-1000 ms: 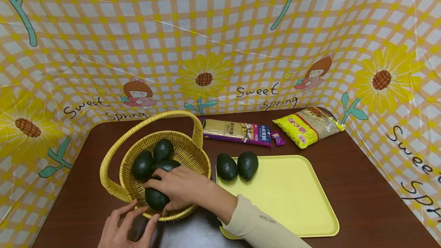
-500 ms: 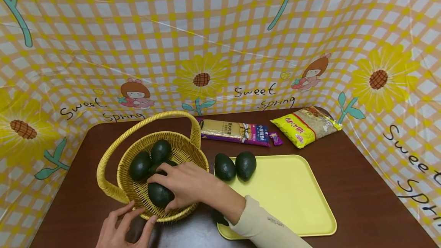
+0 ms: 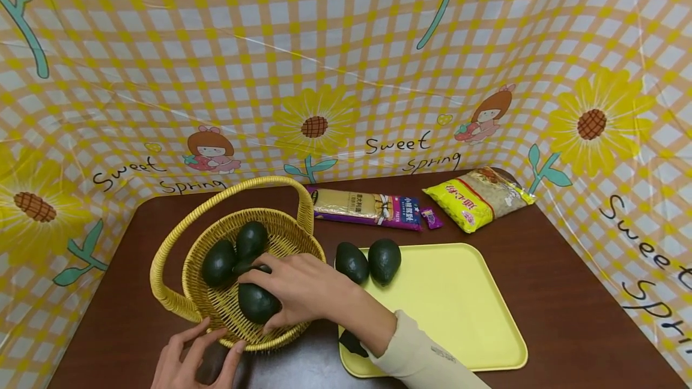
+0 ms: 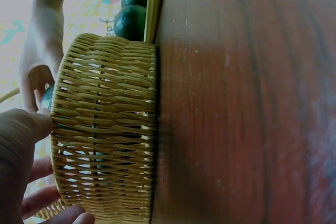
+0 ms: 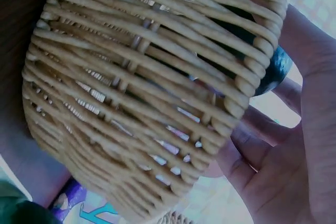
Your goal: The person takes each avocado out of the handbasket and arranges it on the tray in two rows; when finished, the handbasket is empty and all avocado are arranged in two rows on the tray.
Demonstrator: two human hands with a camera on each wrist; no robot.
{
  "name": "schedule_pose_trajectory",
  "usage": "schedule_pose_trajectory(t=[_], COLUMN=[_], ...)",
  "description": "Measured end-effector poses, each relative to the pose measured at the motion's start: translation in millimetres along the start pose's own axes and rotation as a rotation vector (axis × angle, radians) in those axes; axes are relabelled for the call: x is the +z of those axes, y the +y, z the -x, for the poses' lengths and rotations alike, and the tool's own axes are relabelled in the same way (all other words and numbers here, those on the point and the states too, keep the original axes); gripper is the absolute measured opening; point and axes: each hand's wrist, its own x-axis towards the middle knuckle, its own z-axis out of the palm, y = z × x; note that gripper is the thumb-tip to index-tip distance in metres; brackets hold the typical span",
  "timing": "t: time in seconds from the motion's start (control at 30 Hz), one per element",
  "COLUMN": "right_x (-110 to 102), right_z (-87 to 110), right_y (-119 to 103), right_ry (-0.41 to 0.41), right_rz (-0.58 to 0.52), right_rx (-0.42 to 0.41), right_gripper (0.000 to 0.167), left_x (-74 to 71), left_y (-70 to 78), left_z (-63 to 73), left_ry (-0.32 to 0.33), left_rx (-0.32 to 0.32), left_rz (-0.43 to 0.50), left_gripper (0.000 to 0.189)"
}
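The yellow wicker basket (image 3: pixel 278 234) stands at the left of the table, its handle arching over it. In it my right hand (image 3: pixel 305 287) grips a dark green avocado (image 3: pixel 255 306), fingers curled over it. Two more avocados, a left one (image 3: pixel 218 263) and a back one (image 3: pixel 251 239), lie at the basket's far left; another is mostly hidden under my fingers. My left hand (image 3: pixel 190 358) holds the near rim of the basket by the foot of the handle; in the left wrist view its thumb (image 4: pixel 39 123) lies on the rim.
Right of the basket, a yellow tray (image 3: pixel 454 305) carries two avocados (image 3: pixel 385 262) at its far left corner; a dark thing (image 3: pixel 352 343) shows partly beneath my right forearm. Behind are a pasta pack (image 3: pixel 362 208), a small purple packet (image 3: pixel 431 218) and a yellow bag (image 3: pixel 476 197).
My right hand has shifted slightly right inside the basket, and the gripped avocado has moved right with it, away from the near left wall. The left hand stays at the rim.
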Motion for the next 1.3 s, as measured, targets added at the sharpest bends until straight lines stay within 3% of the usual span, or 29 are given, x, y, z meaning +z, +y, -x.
schedule_pose_trajectory(t=[1.3], right_x=[-7], right_z=[50.3], right_y=[27], right_ry=[0.106], right_rz=[-0.061], right_rx=[0.090], right_gripper=[0.089], left_x=[-0.1], left_y=[-0.1], left_z=[-2.5], left_ry=[0.004], left_rx=[0.015], left_rz=[-0.004], left_gripper=[0.036])
